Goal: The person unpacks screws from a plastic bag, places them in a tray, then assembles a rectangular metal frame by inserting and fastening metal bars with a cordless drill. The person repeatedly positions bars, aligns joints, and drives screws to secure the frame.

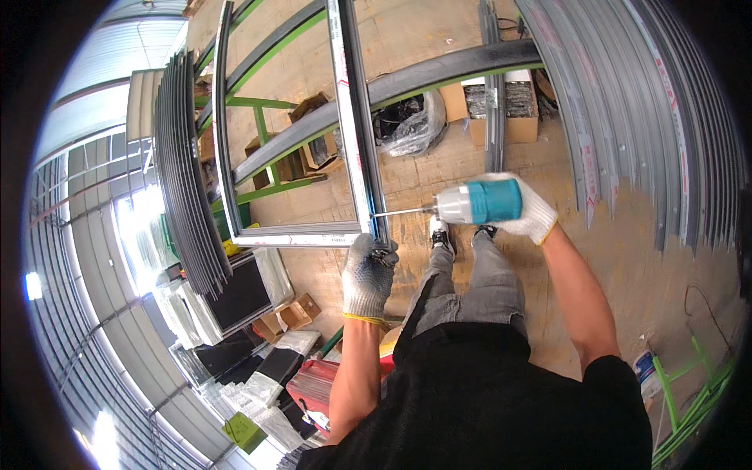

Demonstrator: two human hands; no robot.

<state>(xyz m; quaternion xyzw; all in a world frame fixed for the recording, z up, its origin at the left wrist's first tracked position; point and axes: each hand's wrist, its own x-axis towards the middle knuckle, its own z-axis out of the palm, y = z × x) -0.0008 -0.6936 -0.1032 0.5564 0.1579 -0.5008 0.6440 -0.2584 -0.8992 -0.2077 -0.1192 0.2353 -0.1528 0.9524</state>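
- Across the black bars of the green-legged rack [274, 154] lies the frame [352, 117], its near rail and near right corner jutting past the nearest bar toward the person.
- At that overhanging corner, the left hand [370, 280], gloved, is curled closed on the metal; the exact set of its fingertips is hidden.
- Off the frame's right side, the right hand [534, 213], also gloved, grips the teal drill [479, 202], which lies level, its long bit [406, 211] pointing left with the tip at the right rail, just above the corner. Whether the trigger is pressed I cannot tell.
- Judging by the slim, straight rails, the frame should be stiff and fairly light for its span, but awkward because it is long; the smooth metal and film strips could slip under a bare palm, and the finish may scratch.
- Best holds look to be 2 rails at opposite sides, or the corner itself, kept clear of the bit.
- Beyond the rack's right end hang many grey strips [634, 117]; past its left edge stand more, darker strips [184, 180]. Near the bars, a plastic bag [423, 129] sits on the floor [423, 176].
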